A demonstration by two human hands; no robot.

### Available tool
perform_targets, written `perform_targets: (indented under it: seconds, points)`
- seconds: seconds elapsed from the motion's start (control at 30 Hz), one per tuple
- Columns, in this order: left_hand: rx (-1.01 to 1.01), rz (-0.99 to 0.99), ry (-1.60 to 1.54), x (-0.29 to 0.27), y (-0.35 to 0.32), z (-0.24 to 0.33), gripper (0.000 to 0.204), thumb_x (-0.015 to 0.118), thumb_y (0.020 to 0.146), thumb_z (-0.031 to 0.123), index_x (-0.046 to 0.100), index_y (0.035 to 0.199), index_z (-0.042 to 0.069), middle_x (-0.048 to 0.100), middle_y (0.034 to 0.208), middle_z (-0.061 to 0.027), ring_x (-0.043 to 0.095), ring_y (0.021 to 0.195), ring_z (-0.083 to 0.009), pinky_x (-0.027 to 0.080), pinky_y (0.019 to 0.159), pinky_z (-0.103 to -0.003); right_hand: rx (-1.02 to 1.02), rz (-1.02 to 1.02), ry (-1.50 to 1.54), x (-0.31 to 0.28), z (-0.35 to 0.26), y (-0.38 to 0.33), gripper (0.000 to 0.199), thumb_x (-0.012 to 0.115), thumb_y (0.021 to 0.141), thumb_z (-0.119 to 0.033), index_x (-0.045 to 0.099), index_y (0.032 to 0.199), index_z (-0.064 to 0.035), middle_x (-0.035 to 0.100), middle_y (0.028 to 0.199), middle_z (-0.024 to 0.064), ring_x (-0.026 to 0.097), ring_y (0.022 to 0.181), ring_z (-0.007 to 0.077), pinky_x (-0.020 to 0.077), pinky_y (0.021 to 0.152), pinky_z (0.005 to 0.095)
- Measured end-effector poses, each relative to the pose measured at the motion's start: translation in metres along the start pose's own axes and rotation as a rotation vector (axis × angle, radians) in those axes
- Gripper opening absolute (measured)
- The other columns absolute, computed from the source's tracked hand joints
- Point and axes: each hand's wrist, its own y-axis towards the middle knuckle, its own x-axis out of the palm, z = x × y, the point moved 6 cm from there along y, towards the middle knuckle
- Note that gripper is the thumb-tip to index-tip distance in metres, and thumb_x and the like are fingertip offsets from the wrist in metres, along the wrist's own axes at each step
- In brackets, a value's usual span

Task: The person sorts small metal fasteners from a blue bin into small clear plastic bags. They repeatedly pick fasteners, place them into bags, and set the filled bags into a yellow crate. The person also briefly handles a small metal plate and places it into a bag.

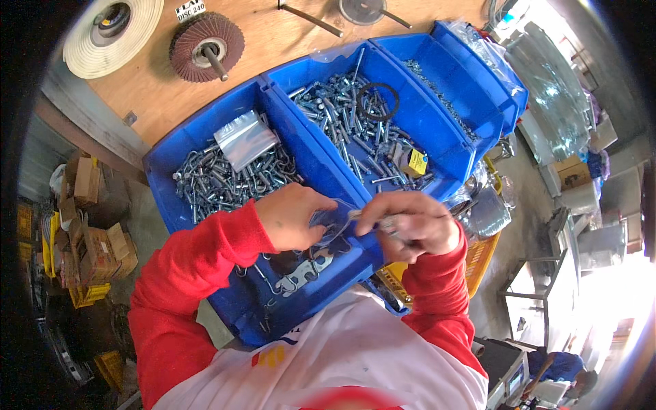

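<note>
My left hand (294, 215) is closed on a clear plastic bag (333, 220), above the front of the left blue bin (179, 142). My right hand (415, 225), a little smeared by motion, curls beside the bag's opening, its fingertips close to the plastic. Small silvery metal pieces show among its fingers; their kind is too blurred to tell. Under my hands, that bin holds a heap of bolts and hooks (225, 179), with another clear bag (246, 140) lying on top. Near its front lip lie flat metal brackets (304, 273) and a few loose hooks.
The middle bin holds bolts (335, 116), a black ring (377, 102) and a small yellow-labelled box (413, 162). Beyond it, another bin (437, 68) has small screws. A flap disc (207, 53) and a pale roll (109, 34) hang on the wooden board. A yellow crate (484, 263) stands at right.
</note>
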Motion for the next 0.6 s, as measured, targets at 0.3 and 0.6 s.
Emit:
perform_targets:
  seconds: [0.3, 0.6]
  points:
    - [-0.092, -0.001, -0.127, -0.004, -0.001, -0.005, 0.034, 0.072, 0.078, 0.016, 0.072, 0.109, 0.002, 0.072, 0.091, -0.0245, 0.071, 0.091, -0.0421, 0.056, 0.081, -0.049, 0.255, 0.131, -0.44, 0.018, 0.021, 0.029, 0.062, 0.053, 0.107, -0.036, 0.033, 0.156, -0.0042, 0.058, 0.077, 0.0, 0.057, 0.063, 0.0101, 0.0456, 0.058, 0.027]
    - [-0.21, -0.137, -0.109, 0.0, -0.002, -0.017, 0.045, 0.076, 0.076, 0.021, 0.071, 0.114, -0.003, 0.073, 0.098, -0.0253, 0.071, 0.094, -0.0408, 0.056, 0.086, -0.045, 0.163, 0.221, -0.71, 0.02, 0.007, 0.043, 0.046, 0.058, 0.106, -0.028, 0.044, 0.139, 0.0003, 0.056, 0.068, 0.0027, 0.056, 0.06, 0.012, 0.044, 0.057, 0.029]
